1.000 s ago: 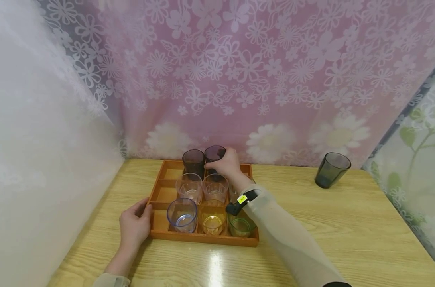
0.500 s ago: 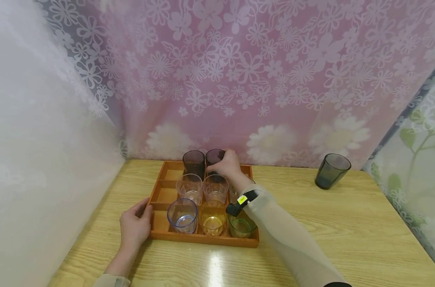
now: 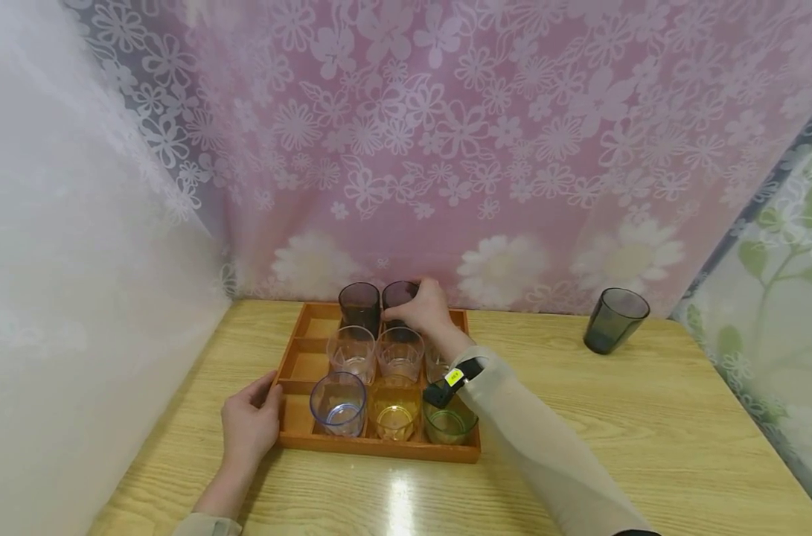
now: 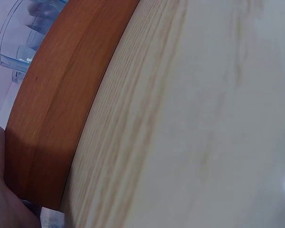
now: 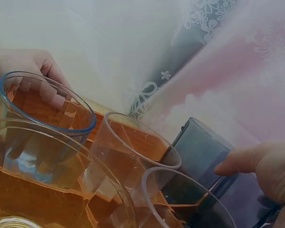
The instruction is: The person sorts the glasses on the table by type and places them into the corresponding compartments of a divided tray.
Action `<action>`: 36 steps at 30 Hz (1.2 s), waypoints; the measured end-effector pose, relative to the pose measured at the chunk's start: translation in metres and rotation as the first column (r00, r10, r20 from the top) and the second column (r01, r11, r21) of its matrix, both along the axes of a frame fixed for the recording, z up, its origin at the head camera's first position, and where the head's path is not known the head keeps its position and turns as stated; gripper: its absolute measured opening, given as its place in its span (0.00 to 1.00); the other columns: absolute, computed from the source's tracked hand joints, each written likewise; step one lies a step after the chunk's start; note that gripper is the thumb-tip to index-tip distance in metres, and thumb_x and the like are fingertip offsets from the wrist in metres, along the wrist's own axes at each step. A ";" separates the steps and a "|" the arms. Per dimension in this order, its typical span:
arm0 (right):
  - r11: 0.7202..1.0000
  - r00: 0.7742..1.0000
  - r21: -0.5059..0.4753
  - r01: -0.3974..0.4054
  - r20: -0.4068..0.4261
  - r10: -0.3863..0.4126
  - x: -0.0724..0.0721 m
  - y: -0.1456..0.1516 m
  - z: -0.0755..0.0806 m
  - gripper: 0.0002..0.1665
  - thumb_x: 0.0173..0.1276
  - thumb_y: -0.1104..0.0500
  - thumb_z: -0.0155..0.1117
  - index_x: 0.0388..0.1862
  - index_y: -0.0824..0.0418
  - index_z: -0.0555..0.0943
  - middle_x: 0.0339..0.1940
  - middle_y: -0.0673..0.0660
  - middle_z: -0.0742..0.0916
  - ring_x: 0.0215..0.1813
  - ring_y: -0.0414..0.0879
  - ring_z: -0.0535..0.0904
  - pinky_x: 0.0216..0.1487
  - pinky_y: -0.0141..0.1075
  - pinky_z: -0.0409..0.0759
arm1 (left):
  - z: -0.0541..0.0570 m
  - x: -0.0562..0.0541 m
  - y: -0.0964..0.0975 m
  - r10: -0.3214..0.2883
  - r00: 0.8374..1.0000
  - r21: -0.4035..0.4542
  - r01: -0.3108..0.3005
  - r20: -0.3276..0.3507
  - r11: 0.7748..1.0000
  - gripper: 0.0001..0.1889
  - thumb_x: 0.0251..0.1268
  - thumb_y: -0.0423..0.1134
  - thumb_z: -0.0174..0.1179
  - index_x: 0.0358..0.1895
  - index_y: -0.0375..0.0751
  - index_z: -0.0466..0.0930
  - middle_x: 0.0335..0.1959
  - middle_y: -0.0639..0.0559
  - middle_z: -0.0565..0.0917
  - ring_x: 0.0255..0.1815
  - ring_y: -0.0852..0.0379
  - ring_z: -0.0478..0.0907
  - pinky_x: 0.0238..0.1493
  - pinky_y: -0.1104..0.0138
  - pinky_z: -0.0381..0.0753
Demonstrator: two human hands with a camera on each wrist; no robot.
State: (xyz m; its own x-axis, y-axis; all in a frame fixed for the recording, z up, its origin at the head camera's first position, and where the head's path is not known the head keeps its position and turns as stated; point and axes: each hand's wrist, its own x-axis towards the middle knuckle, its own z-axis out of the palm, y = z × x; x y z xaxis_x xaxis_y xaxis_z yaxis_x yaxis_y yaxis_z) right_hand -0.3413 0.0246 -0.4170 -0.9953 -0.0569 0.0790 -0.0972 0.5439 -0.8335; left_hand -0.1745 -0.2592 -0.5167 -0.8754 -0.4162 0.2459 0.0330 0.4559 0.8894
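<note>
My left hand (image 3: 250, 418) grips the left side of a compartmented wooden tray (image 3: 379, 446) near its front corner; the left wrist view shows the thumb against the tray's wall (image 4: 61, 104). At the back row my right hand (image 3: 424, 309) holds a dark tumbler (image 3: 397, 295) by its upper part, thumb on the left. This tumbler stands upright in the tray, its base hidden behind a clear glass (image 3: 401, 356). Directly left of it stands another dark tumbler (image 3: 359, 307), also visible in the right wrist view as a smoky glass (image 5: 199, 142).
In the tray's front row are a blue-rimmed glass (image 3: 339, 406), a yellow glass (image 3: 395, 413) and a green glass (image 3: 449, 424). More clear glasses (image 3: 352, 357) fill part of the middle row. A grey tumbler (image 3: 615, 321) stands at the table's back right, before a floral curtain (image 3: 406, 149).
The dark tumbler in my right hand has come down slightly, its rim now level with the tumbler beside it. My left hand has stayed on the tray.
</note>
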 end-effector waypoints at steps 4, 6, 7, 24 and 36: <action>1.000 1.000 -0.006 -0.006 0.007 0.006 0.003 0.006 0.004 0.56 0.48 0.54 0.91 0.74 0.68 0.74 0.65 0.65 0.81 0.63 0.61 0.78 0.64 0.51 0.79 | 0.001 0.001 0.001 -0.004 1.000 -0.005 0.004 0.001 1.000 0.15 0.75 0.28 0.63 0.60 0.28 0.86 0.55 0.34 0.87 0.58 0.40 0.84 0.45 0.87 0.72; 1.000 1.000 -0.017 -0.009 0.013 0.010 0.005 0.010 0.006 0.56 0.49 0.54 0.90 0.74 0.69 0.73 0.67 0.65 0.80 0.65 0.60 0.77 0.65 0.50 0.78 | 0.002 0.001 0.001 -0.008 1.000 -0.006 0.008 0.005 1.000 0.15 0.75 0.28 0.63 0.61 0.29 0.85 0.55 0.34 0.87 0.57 0.40 0.85 0.45 0.87 0.73; 1.000 1.000 -0.025 -0.013 0.017 0.013 0.005 0.013 0.006 0.56 0.50 0.54 0.90 0.75 0.69 0.72 0.67 0.65 0.80 0.67 0.60 0.77 0.66 0.50 0.77 | 0.001 0.001 0.001 -0.011 1.000 -0.007 0.011 0.007 1.000 0.15 0.75 0.29 0.63 0.61 0.29 0.85 0.55 0.34 0.87 0.57 0.40 0.85 0.44 0.87 0.73; 0.968 0.998 -0.245 -0.058 -0.003 0.059 0.029 0.070 0.009 0.51 0.56 0.59 0.87 0.75 0.68 0.71 0.71 0.65 0.79 0.72 0.61 0.75 0.69 0.50 0.76 | 0.002 0.002 0.002 0.000 1.000 -0.039 0.000 -0.001 0.999 0.15 0.75 0.29 0.63 0.60 0.29 0.86 0.54 0.34 0.88 0.58 0.40 0.85 0.45 0.88 0.71; 0.933 0.985 -0.320 -0.166 -0.101 0.141 0.055 0.125 0.009 0.42 0.64 0.63 0.81 0.73 0.70 0.73 0.69 0.67 0.81 0.72 0.62 0.76 0.76 0.53 0.67 | 0.000 0.002 0.004 0.004 1.000 -0.046 -0.004 0.006 0.999 0.15 0.75 0.29 0.63 0.61 0.29 0.85 0.54 0.35 0.88 0.56 0.41 0.85 0.44 0.87 0.73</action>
